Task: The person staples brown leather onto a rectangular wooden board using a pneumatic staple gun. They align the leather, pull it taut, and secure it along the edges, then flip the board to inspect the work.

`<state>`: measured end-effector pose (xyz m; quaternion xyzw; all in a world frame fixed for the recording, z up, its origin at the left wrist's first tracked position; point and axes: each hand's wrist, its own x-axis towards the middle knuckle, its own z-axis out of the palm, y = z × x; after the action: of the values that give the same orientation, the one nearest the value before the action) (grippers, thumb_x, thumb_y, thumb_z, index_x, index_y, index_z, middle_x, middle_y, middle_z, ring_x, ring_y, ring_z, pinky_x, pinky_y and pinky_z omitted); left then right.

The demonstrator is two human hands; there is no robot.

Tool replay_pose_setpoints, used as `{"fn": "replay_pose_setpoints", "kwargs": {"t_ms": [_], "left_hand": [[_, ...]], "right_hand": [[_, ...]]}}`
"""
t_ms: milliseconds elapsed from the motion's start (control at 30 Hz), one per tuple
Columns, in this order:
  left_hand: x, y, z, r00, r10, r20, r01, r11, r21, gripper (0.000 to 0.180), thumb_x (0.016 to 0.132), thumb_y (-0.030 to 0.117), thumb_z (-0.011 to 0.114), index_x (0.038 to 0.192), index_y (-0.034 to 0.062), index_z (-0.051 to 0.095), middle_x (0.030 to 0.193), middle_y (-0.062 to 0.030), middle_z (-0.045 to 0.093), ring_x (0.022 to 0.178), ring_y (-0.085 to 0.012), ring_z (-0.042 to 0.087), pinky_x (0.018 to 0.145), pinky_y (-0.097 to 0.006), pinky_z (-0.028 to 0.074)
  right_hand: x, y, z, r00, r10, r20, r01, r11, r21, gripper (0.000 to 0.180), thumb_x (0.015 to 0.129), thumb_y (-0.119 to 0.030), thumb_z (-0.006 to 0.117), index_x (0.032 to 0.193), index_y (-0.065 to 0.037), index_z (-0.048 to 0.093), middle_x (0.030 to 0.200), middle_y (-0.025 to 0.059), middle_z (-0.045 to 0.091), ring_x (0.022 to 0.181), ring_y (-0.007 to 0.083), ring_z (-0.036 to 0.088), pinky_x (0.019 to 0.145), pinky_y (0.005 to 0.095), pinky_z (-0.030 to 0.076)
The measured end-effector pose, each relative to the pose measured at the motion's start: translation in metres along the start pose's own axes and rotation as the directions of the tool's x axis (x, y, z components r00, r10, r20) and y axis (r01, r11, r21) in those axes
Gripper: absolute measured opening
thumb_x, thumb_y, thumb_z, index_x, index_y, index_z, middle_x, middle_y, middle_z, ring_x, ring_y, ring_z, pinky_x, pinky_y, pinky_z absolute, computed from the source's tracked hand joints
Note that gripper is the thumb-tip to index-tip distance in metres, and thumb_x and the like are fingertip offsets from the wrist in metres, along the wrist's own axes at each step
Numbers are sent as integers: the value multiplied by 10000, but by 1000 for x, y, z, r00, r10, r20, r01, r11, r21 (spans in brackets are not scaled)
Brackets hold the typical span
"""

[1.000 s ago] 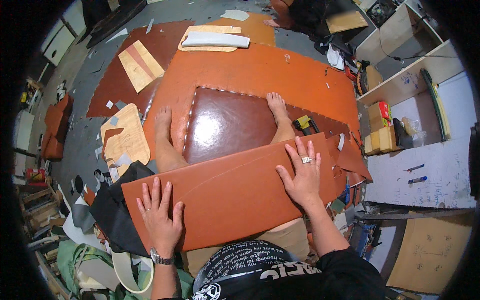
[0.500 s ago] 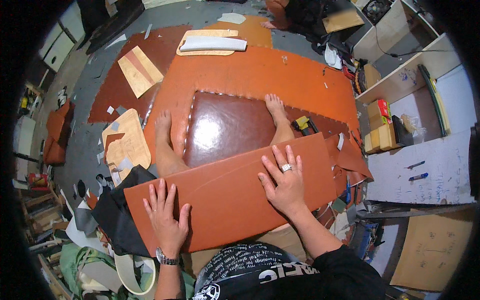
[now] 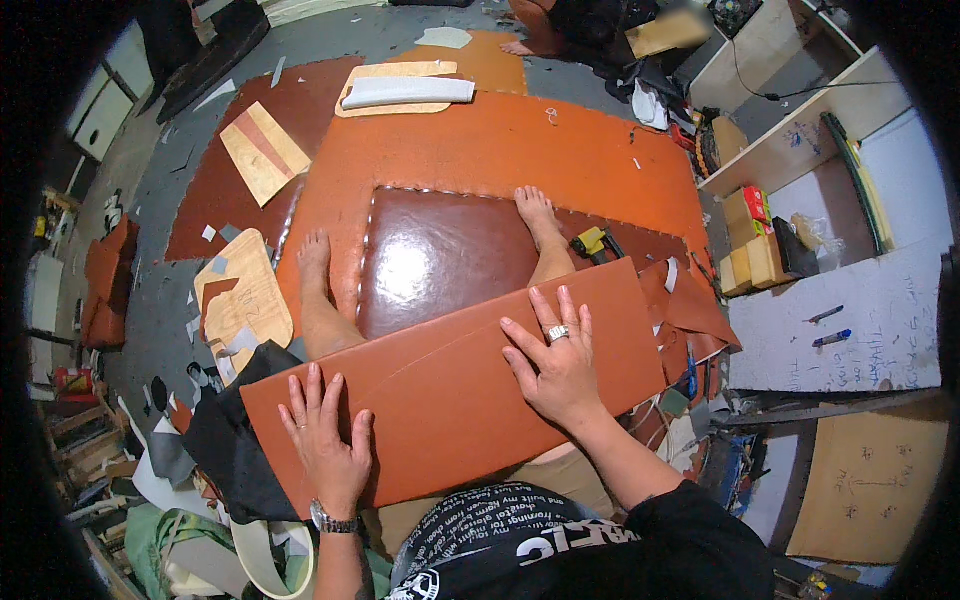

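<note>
A long padded board covered in reddish-brown leather (image 3: 450,400) lies slantwise across my lap, its right end farther away. Flat on its left part rests my left hand (image 3: 330,440), fingers spread, a watch at the wrist. My right hand (image 3: 555,375), with a ring on it, is spread on the right half of the board. Neither hand grips anything. A faint pale line crosses the leather between them. Black fabric (image 3: 235,450) sticks out past the board's left end.
Orange leather (image 3: 450,140) and a shiny dark brown piece (image 3: 430,255) cover the floor ahead. Wooden panels (image 3: 265,152) lie to the left. A yellow-and-black tool (image 3: 590,242) sits beyond the board. At right stands a shelf (image 3: 830,340) with markers. Another person's foot (image 3: 517,47) shows far off.
The whole view has shifted a little, so the floor things sit slightly farther left. Both hands stay flat on the leather board, with no clear change in their hold.
</note>
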<state>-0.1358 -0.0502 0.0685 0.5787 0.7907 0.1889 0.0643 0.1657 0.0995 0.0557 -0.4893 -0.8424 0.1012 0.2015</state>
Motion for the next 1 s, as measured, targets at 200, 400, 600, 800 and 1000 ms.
{"fn": "replay_pose_setpoints", "kwargs": {"t_ms": [200, 400, 600, 800, 1000], "left_hand": [[2, 0, -5, 1000, -1, 7, 1, 1000, -2, 592, 932, 242, 756, 1494, 124, 614, 1716, -105, 423, 1624, -398, 274, 1308, -637, 120], [0, 0, -2, 1000, -2, 3, 2, 1000, 7, 587, 941, 259, 745, 1498, 127, 611, 1719, -109, 416, 1623, -406, 272, 1307, -639, 126], [-3, -2, -3, 1000, -26, 15, 26, 1000, 5, 603, 934, 270, 757, 1503, 133, 610, 1720, -108, 414, 1625, -404, 271, 1306, -641, 126], [0, -1, -4, 1000, -25, 12, 25, 1000, 1, 619, 920, 267, 776, 1505, 145, 612, 1716, -106, 422, 1624, -400, 275, 1308, -638, 127], [1, 0, -3, 1000, -26, 7, 26, 999, -21, 614, 917, 258, 777, 1498, 146, 617, 1710, -111, 429, 1619, -399, 287, 1312, -630, 123]], "right_hand": [[14, -28, -46, 997, -30, 70, -22, 763, 647, 259, 918, -144, 778, 1165, -66, 769, 1168, 134, 759, 1145, 397, 674, 1033, 572, 508], [25, -86, -139, 841, -539, -43, 71, 32, 997, 271, 1031, -324, 682, 961, -70, 743, 911, 133, 735, 808, 326, 717, 757, 463, 586], [37, -121, -112, 822, -524, -221, -152, -577, 802, 300, 984, -336, 756, 930, -40, 757, 848, 98, 688, 692, 227, 646, 634, 327, 519], [24, -109, -114, 810, -585, 27, 1, 47, 999, 300, 819, -286, 935, 898, -88, 723, 856, 47, 691, 724, 293, 656, 638, 370, 520], [34, -113, -111, 788, -613, -53, -10, -99, 995, 356, 820, -337, 949, 883, -88, 703, 839, 57, 678, 717, 280, 652, 633, 388, 524]]}}
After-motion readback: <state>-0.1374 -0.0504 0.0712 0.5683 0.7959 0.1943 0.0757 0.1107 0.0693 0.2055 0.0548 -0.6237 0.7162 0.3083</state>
